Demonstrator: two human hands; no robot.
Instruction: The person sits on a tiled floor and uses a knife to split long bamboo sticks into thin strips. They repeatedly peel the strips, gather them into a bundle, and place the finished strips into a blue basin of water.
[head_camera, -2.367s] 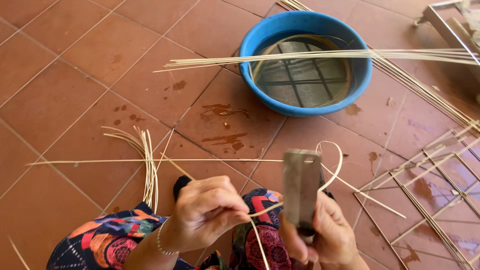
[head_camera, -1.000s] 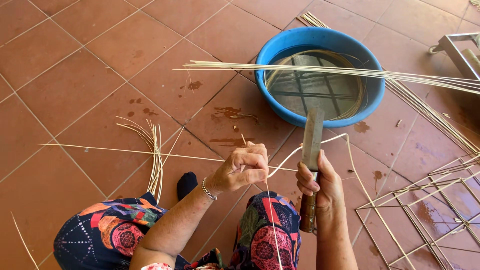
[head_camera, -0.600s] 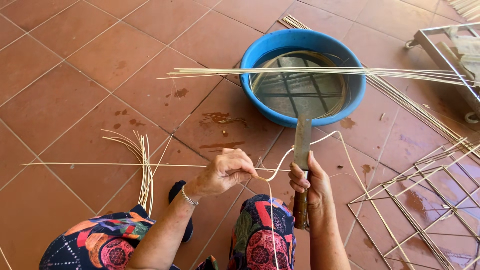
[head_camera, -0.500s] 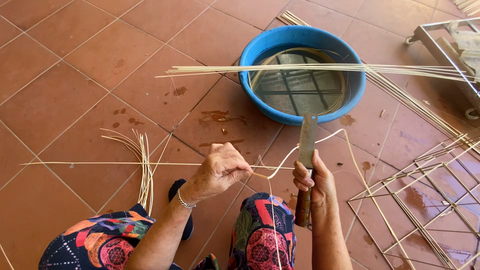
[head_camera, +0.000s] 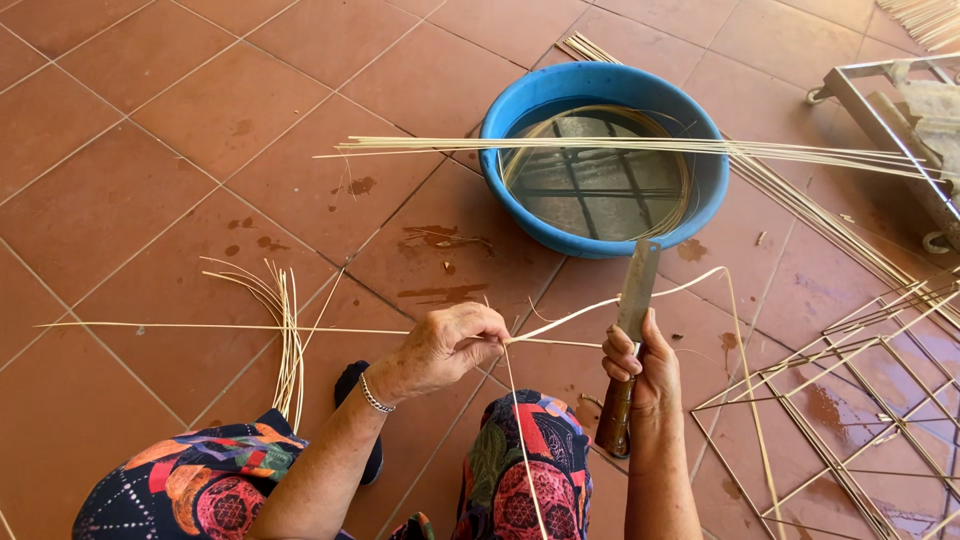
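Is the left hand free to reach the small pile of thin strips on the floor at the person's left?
Probably not yet. The left hand is pinching a thin strip against the knife held by the right hand. The pile of strips lies close, with only bare floor tiles between them.

Head camera looks steeply down (close range) over lap and tiled floor (head_camera: 150, 130).

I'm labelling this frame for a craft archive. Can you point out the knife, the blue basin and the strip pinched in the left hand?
knife (head_camera: 636, 290): head view, on the flat blade.
blue basin (head_camera: 520, 205): head view, on its near left wall.
strip (head_camera: 560, 316): head view, on the pale length between the hands.
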